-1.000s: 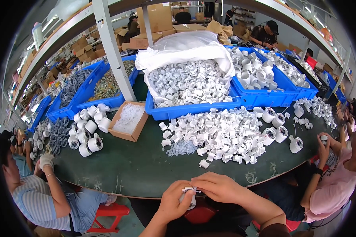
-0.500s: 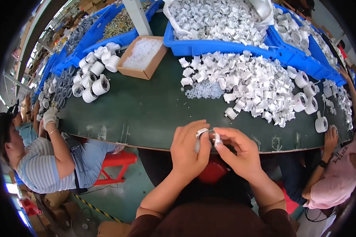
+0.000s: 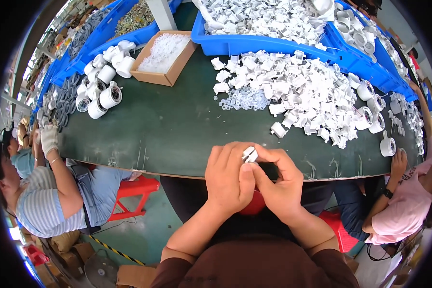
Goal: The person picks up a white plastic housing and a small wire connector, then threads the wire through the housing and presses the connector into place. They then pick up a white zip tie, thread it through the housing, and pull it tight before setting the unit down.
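Over the near edge of the dark green table (image 3: 168, 129), my two hands meet around a small white plastic part (image 3: 249, 154). My left hand (image 3: 228, 177) is closed on it, thumb and curled fingers at its sides. The thumb and index finger of my right hand (image 3: 282, 180) pinch at the same part from the right; their tips partly hide it. Beyond my hands lies a heap of similar white plastic parts (image 3: 312, 93), with small translucent rings (image 3: 245, 99) along its left side.
A cardboard box (image 3: 174, 69) of translucent pieces stands at the back, beside white round housings (image 3: 111, 95). Blue bins (image 3: 235, 46) line the far side. More round housings (image 3: 388, 145) stand at right. Co-workers sit left and right; one wears a white glove (image 3: 49, 138).
My right hand has moved left and closed up to my left hand. The small white piece it held apart now meets the left hand's part. The view has shifted slightly.
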`<state>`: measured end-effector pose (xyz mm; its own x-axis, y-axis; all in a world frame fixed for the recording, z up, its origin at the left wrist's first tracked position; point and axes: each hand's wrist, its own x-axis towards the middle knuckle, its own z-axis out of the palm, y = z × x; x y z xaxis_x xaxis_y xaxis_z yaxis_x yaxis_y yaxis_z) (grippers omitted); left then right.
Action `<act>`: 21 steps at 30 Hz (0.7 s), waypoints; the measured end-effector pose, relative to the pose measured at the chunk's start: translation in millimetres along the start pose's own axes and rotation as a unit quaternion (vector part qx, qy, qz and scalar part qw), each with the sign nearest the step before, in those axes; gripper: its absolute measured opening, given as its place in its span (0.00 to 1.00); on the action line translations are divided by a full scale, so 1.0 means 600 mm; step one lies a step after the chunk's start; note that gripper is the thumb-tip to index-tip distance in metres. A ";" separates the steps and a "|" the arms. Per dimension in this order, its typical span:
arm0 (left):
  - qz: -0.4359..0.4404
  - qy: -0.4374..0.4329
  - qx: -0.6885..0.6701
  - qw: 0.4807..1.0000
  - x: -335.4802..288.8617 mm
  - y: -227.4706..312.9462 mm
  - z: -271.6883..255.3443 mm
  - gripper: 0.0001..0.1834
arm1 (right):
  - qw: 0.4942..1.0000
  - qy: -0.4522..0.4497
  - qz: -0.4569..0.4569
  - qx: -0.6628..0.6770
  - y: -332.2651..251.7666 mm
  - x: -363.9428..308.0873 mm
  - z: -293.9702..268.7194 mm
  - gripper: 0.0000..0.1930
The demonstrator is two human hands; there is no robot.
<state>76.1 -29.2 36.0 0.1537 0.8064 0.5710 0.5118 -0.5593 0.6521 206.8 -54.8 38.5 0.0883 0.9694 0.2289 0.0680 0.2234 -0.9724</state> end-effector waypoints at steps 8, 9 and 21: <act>0.018 0.003 0.003 1.000 0.003 -0.004 0.002 0.17 | 0.998 0.005 -0.052 -0.045 0.013 -0.016 0.001 0.19; 0.023 -0.004 0.004 1.000 0.004 -0.002 -0.002 0.15 | 0.998 -0.012 -0.054 -0.038 0.012 -0.017 -0.003 0.19; 0.027 -0.087 0.072 0.993 0.021 -0.005 -0.048 0.14 | 0.933 -0.116 -0.143 -0.310 0.010 0.161 -0.071 0.02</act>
<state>52.5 -22.9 55.8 0.3219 0.8042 0.4997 0.6123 -0.5794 0.5379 257.8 36.0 57.0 -0.2344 0.8914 0.3880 0.6231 0.4441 -0.6438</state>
